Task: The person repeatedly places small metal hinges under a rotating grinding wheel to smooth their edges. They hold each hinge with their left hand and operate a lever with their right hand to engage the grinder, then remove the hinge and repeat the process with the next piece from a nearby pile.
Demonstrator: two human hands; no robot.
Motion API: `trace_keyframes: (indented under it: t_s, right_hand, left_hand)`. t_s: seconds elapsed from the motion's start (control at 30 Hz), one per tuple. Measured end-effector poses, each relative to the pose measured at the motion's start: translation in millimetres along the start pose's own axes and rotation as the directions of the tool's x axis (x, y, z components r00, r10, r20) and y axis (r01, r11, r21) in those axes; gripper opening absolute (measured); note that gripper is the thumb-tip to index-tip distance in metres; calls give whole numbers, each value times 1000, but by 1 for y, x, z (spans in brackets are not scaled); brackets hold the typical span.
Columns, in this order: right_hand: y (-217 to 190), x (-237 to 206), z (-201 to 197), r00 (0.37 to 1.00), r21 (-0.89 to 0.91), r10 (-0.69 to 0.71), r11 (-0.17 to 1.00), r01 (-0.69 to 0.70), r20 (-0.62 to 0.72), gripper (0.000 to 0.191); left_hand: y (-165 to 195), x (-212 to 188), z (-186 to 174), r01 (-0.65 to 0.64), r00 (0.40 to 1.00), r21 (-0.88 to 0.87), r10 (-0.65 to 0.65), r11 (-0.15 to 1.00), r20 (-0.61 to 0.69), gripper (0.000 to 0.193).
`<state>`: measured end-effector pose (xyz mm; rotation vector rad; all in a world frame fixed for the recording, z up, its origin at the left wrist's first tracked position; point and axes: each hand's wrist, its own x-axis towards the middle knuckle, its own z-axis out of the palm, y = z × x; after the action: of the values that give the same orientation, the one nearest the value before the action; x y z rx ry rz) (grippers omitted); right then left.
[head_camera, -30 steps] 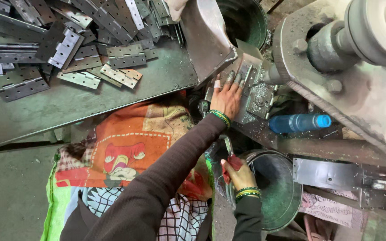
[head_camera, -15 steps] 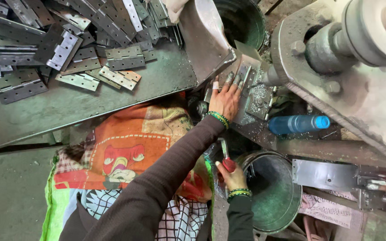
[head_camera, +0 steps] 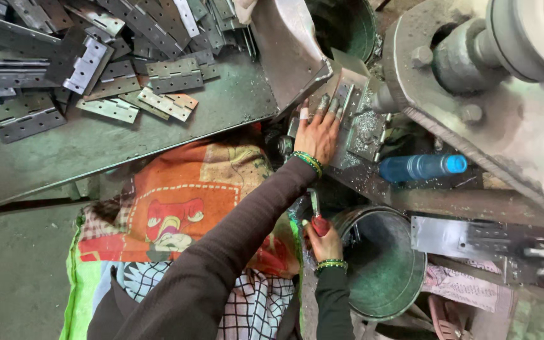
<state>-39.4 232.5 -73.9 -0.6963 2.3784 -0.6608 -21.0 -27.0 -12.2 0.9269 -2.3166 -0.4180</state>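
While the left hand (head_camera: 317, 133) presses flat, fingers spread, on the metal hinge plate (head_camera: 347, 107) lying on the press bed (head_camera: 363, 135) (stiff, thin, sharp-edged: best held by its long edges), the right hand (head_camera: 323, 242) is closed around a red-handled tool (head_camera: 318, 217).

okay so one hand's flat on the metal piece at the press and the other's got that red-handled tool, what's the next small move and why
Probably bring the right hand, gripping the red-handled metal tool, up toward the flat grey metal hinge plate. The left hand lies with its fingers spread on that plate at the grey press bed, while the tool points upward from below, near the green metal bucket, not yet touching the plate.
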Motion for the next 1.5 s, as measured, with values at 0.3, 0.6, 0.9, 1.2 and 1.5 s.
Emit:
trace_keyframes:
  t_s: [0.3, 0.6, 0.9, 1.2, 1.5]
  right_hand:
    - [-33, -2, -59, 988, -283, 114, 956, -81, 100, 63]
    - [-2, 0, 3, 997, -65, -28, 998, 24, -68, 63]
    - [-45, -2, -59, 986, -256, 91, 965, -53, 142, 60]
    - [4, 7, 11, 997, -21, -65, 998, 64, -52, 52]
    - [-32, 3, -48, 960, 171, 34, 982, -84, 278, 40]
  left_hand:
    - [4, -16, -21, -74, 989, 160, 92, 984, -111, 50]
    - [6, -15, -22, -24, 1000, 78, 24, 997, 6, 45]
    - [4, -18, -13, -5, 996, 66, -1, 998, 90, 51]
    - [5, -7, -14, -24, 993, 118, 10, 993, 114, 46]
    - [5, 2, -1, -2, 984, 178, -29, 984, 175, 40]
